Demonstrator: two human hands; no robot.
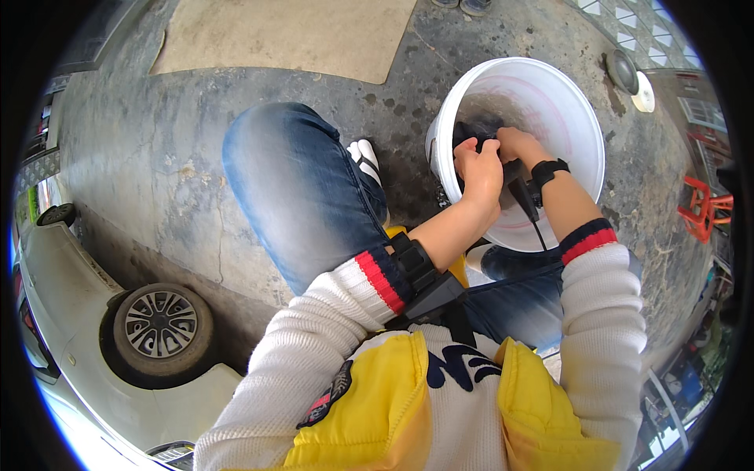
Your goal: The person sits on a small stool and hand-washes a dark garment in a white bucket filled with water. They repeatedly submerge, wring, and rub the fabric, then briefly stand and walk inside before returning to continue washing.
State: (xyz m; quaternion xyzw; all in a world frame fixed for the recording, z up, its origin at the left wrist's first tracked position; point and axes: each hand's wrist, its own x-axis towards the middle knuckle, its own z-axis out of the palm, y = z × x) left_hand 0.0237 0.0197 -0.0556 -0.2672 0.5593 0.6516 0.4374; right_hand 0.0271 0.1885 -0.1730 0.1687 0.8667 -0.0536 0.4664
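Note:
A white plastic bucket (574, 112) stands before me, with murky water (486, 106) inside. A wet dark cloth (469, 130) is bunched in it, partly under the water. My left hand (480, 171) grips the near side of the cloth with curled fingers. Close beside it, my right hand (518, 144) is closed on the cloth too, its fingertips largely hidden by the fabric and the left hand. Black straps with devices sit on both wrists, and a cable hangs by the right one at the bucket's near rim.
My jeans-covered knee (288, 176) rises left of the bucket. A tan mat (288, 35) lies on the stained concrete floor (147, 147). A parked car (88, 329) is at lower left. Basins (623, 72) and a red plastic stool (698, 206) stand at right.

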